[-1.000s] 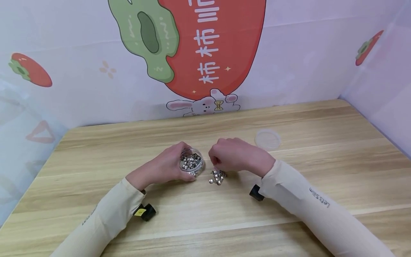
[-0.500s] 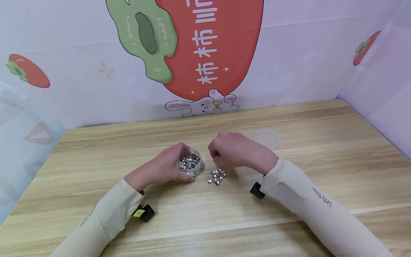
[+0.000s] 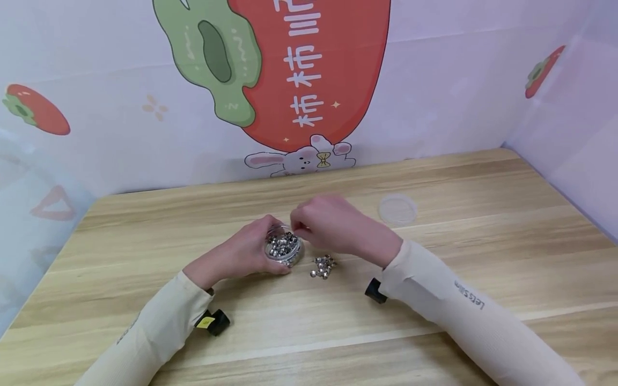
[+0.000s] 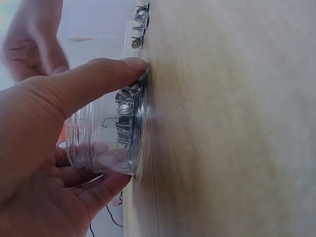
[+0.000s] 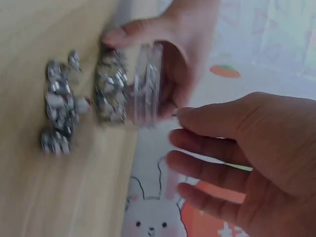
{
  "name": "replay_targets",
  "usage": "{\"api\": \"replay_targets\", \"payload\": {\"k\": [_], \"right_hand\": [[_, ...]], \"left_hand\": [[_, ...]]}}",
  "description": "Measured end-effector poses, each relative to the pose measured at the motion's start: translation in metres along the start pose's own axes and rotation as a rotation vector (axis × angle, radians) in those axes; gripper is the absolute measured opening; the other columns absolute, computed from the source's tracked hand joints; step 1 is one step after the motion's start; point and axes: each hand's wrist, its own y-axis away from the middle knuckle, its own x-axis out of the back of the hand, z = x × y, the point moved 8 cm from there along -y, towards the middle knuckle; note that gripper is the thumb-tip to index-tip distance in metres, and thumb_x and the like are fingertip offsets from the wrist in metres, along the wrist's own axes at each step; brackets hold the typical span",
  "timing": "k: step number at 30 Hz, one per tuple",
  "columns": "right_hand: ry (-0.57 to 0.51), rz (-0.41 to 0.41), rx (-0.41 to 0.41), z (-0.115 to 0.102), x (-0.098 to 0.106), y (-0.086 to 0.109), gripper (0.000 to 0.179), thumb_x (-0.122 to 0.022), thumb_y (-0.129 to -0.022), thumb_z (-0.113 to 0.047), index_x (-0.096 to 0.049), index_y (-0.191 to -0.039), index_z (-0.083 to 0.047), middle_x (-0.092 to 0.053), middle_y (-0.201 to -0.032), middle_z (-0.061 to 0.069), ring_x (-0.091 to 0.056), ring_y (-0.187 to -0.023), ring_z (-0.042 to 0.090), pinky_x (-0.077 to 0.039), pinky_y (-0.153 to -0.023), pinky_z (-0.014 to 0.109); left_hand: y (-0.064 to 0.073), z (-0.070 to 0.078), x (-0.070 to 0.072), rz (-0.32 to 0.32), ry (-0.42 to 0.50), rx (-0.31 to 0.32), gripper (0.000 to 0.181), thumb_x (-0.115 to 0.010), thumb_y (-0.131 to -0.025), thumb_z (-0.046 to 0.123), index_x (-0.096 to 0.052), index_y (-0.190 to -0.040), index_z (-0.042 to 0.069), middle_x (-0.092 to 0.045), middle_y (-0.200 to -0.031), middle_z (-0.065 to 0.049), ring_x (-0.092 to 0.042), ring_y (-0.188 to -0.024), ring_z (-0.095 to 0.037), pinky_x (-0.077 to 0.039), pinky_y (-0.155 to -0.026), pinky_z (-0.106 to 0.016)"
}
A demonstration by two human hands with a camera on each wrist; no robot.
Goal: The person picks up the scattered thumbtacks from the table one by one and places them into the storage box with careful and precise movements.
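My left hand [image 3: 243, 252] grips a clear plastic jar [image 4: 86, 133] standing upright on the table, thumb on the near side and fingers round the far side. Silver thumbtacks [image 3: 281, 244] cover its bottom. My right hand [image 3: 330, 222] is at the jar's right rim, thumb and forefinger pinched together. A tiny dark tip of a thumbtack [image 5: 175, 113] pokes out from that pinch in the right wrist view; most of it is hidden. Right of the jar, a small pile of thumbtacks [image 3: 322, 266] lies on the wood.
A round clear lid [image 3: 397, 209] lies flat on the wooden table [image 3: 458, 257], behind and to the right of the right hand. A printed cloth wall [image 3: 434, 96] stands along the table's back edge. Black wrist cameras hang under both sleeves.
My right hand has lifted off the pile and moved left to the jar's rim. The left hand keeps its grip on the jar. The head view has shifted slightly.
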Motion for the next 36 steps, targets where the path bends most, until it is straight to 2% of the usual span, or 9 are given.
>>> {"api": "replay_targets", "payload": {"k": [4, 9, 11, 14, 16, 19, 22, 29, 36], "right_hand": [[-0.018, 0.058, 0.056, -0.012, -0.004, -0.006, 0.008, -0.067, -0.091, -0.018, -0.074, -0.094, -0.016, -0.071, -0.084, -0.005, -0.06, -0.074, 0.008, -0.051, -0.074, 0.027], [-0.002, 0.076, 0.045, -0.014, -0.006, -0.007, 0.008, -0.066, -0.092, -0.021, -0.073, -0.095, -0.018, -0.07, -0.086, -0.007, -0.06, -0.077, 0.007, -0.05, -0.085, 0.031], [0.008, 0.076, 0.039, -0.013, -0.006, -0.006, 0.014, -0.067, -0.091, -0.025, -0.072, -0.103, -0.018, -0.071, -0.096, -0.005, -0.063, -0.088, 0.01, -0.048, -0.093, 0.035], [0.03, 0.049, 0.024, -0.01, -0.008, -0.005, 0.052, -0.073, -0.086, -0.038, -0.058, -0.132, -0.019, -0.061, -0.132, 0.0, -0.055, -0.123, 0.021, -0.038, -0.109, 0.047], [0.036, 0.027, 0.012, -0.008, -0.009, -0.004, 0.081, -0.075, -0.081, -0.046, -0.038, -0.149, -0.022, -0.039, -0.155, 0.003, -0.035, -0.143, 0.029, -0.025, -0.117, 0.056], [0.031, 0.004, 0.003, -0.007, -0.011, -0.003, 0.105, -0.078, -0.075, -0.052, -0.016, -0.156, -0.026, -0.011, -0.165, 0.004, -0.011, -0.151, 0.036, -0.011, -0.118, 0.063], [0.035, 0.001, 0.013, -0.008, -0.012, -0.003, 0.11, -0.077, -0.073, -0.058, -0.013, -0.157, -0.026, -0.006, -0.165, 0.004, -0.006, -0.151, 0.037, -0.008, -0.118, 0.065], [0.046, -0.046, 0.002, -0.007, -0.016, -0.001, 0.11, -0.073, -0.074, -0.063, -0.012, -0.157, -0.026, -0.01, -0.165, 0.003, -0.004, -0.152, 0.032, -0.004, -0.119, 0.064], [0.047, -0.083, 0.002, -0.008, -0.014, 0.003, 0.104, -0.07, -0.076, -0.063, -0.016, -0.156, -0.026, -0.013, -0.165, 0.004, -0.01, -0.152, 0.032, -0.006, -0.119, 0.063]], "left_hand": [[0.0, -0.001, 0.0, -0.007, 0.011, 0.002, 0.071, -0.087, -0.068, 0.036, -0.047, -0.12, 0.008, -0.059, -0.116, -0.006, -0.057, -0.103, -0.019, -0.049, -0.092, -0.037], [0.0, -0.002, 0.0, -0.01, 0.013, 0.003, 0.07, -0.087, -0.068, 0.036, -0.047, -0.119, 0.009, -0.059, -0.113, -0.004, -0.056, -0.102, -0.018, -0.049, -0.09, -0.036], [-0.001, 0.0, 0.0, -0.008, 0.011, -0.01, 0.072, -0.087, -0.068, 0.036, -0.047, -0.121, 0.009, -0.06, -0.114, -0.004, -0.057, -0.104, -0.019, -0.048, -0.092, -0.037], [-0.001, 0.001, 0.001, 0.0, 0.006, -0.035, 0.077, -0.087, -0.067, 0.035, -0.046, -0.127, 0.007, -0.061, -0.117, -0.006, -0.059, -0.108, -0.02, -0.049, -0.096, -0.04], [-0.002, 0.002, 0.001, 0.006, 0.001, -0.049, 0.081, -0.087, -0.068, 0.035, -0.045, -0.131, 0.005, -0.062, -0.12, -0.009, -0.059, -0.112, -0.022, -0.048, -0.1, -0.042], [-0.002, 0.001, 0.001, 0.006, -0.004, -0.05, 0.086, -0.085, -0.069, 0.037, -0.042, -0.135, 0.002, -0.062, -0.123, -0.012, -0.059, -0.116, -0.025, -0.047, -0.103, -0.044], [-0.002, 0.001, 0.001, -0.003, 0.005, -0.048, 0.092, -0.085, -0.07, 0.039, -0.038, -0.139, 0.003, -0.059, -0.128, -0.013, -0.057, -0.12, -0.026, -0.044, -0.106, -0.046], [-0.002, 0.002, 0.0, -0.009, 0.026, -0.058, 0.093, -0.086, -0.07, 0.038, -0.036, -0.142, 0.004, -0.056, -0.133, -0.012, -0.056, -0.123, -0.027, -0.043, -0.107, -0.045], [-0.002, 0.002, 0.0, -0.009, 0.031, -0.058, 0.092, -0.086, -0.07, 0.037, -0.037, -0.14, 0.005, -0.058, -0.13, -0.011, -0.057, -0.12, -0.024, -0.045, -0.105, -0.044]]}}
